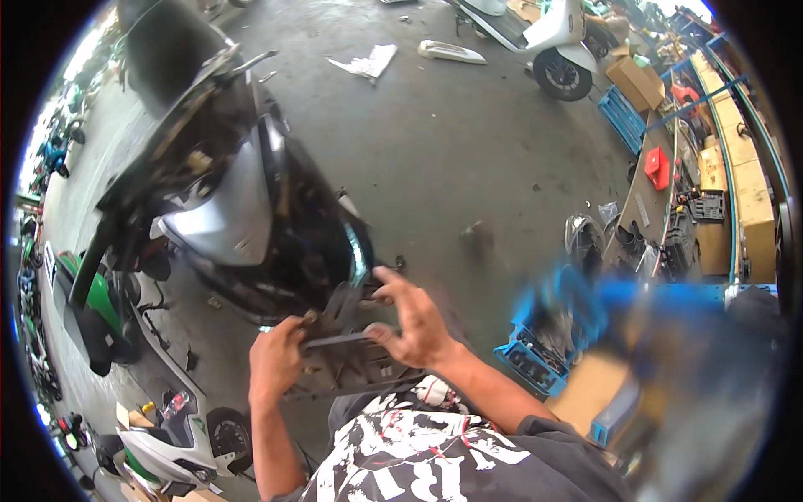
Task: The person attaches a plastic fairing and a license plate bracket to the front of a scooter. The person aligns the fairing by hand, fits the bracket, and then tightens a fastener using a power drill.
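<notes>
A scooter's front fairing, glossy black with a silver-grey centre panel, stands before me, slightly left. Just below its lower edge, between my hands, is a dark ribbed plastic panel with a straight grey upper edge. My left hand is closed on the panel's left end, thumb and fingers near a small brownish fitting. At the right end, my right hand grips the panel with its thumb, while its index finger reaches up to the fairing's lower right corner. My fingertips are partly hidden behind the panel.
Blue crates with parts and a cardboard box stand to my right, beside a blurred dark shape. A long workbench with a red box runs farther right. White scooters stand lower left and far ahead.
</notes>
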Demonstrator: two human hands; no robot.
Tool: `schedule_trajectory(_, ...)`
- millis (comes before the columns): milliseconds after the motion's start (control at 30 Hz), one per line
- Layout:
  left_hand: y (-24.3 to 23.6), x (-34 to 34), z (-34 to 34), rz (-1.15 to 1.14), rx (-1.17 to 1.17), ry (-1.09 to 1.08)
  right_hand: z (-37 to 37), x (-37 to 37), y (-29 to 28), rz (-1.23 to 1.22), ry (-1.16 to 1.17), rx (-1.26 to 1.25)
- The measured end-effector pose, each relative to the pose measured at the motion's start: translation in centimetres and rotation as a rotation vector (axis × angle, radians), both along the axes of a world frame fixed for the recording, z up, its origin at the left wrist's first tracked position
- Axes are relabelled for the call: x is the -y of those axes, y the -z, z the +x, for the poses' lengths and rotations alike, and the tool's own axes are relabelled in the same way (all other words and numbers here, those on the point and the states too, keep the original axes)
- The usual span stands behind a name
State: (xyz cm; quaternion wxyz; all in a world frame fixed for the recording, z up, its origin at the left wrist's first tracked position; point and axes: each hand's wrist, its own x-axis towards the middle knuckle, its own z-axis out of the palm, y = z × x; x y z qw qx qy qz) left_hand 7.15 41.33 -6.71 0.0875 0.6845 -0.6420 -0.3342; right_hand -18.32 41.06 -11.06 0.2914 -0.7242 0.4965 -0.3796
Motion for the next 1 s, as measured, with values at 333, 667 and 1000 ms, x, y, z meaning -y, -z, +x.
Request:
schedule_trajectory(333,6.2,-2.5,-7.6,0.092,0.388,0.076,-26.7,6.0,35.2,1.238,1.203,1.06)
schedule_trajectory(667,8.6,-3.1,-13.5,0.214,0.496,0.009,-34.7,14.0,61.1,0.998,1.437,1.87)
schedule_trajectory(1000,8.0,-4.8,-14.3,0.218,0.474,-0.118,-32.3,8.7,61.0,0.806,1.64,1.638)
